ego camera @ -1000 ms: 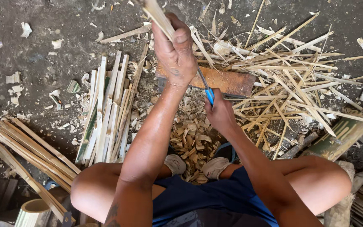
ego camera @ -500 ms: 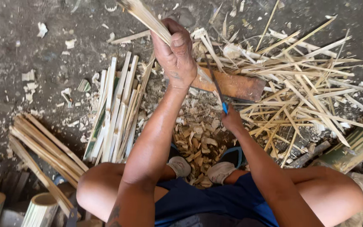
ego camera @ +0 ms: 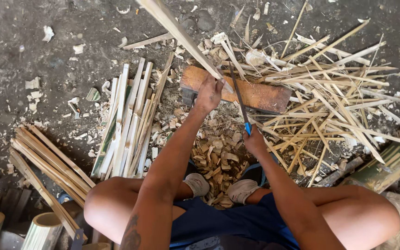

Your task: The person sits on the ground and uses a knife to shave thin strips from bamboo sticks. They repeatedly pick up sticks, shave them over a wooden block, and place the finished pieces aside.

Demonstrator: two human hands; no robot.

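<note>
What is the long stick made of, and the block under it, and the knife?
The long stick in the left hand looks like split bamboo: pale, dry, stringy. The block seems to be rough wood, orange-brown and worn. The knife in the right hand has a thin dark blade, probably metal, and a blue handle that may be plastic.

Bare floor lies open at far left. A row of split slats hems in the left, tangled thin strips crowd the right, and a heap of chips fills the gap before the wooden block.
</note>
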